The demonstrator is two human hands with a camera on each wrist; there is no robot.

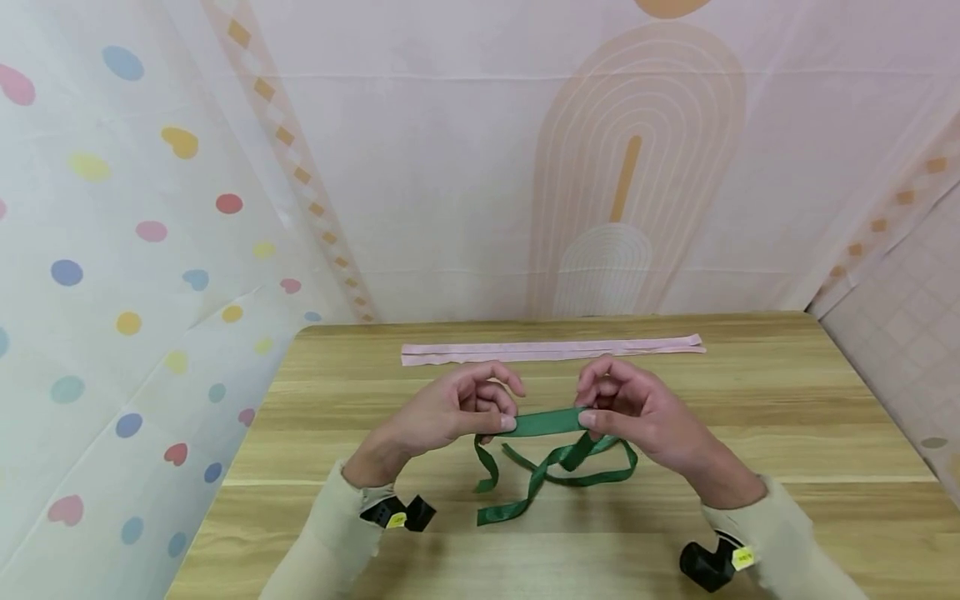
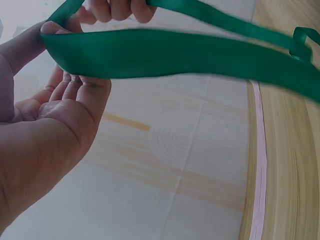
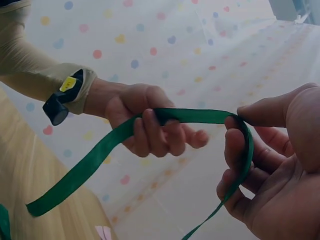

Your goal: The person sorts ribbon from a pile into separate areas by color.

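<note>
A green ribbon [image 1: 547, 422] is stretched taut between my two hands above the wooden table [image 1: 750, 417]. My left hand [image 1: 457, 408] pinches one end of that span between thumb and fingers, and my right hand [image 1: 626, 408] pinches the other. The ribbon's loose lengths [image 1: 558, 475] hang down and lie looped on the table below. In the left wrist view the ribbon [image 2: 165, 52] runs broad across the top past my left hand [image 2: 55, 115]. Seen from the right wrist, the ribbon [image 3: 190, 116] bends round my right hand's fingers [image 3: 237, 150] and passes through my left hand [image 3: 150, 122].
A long pale pink strip [image 1: 551, 348] lies flat across the far side of the table. Patterned curtains hang close behind and to the left. A black wrist-mounted device [image 1: 397, 512] sits on each cream sleeve.
</note>
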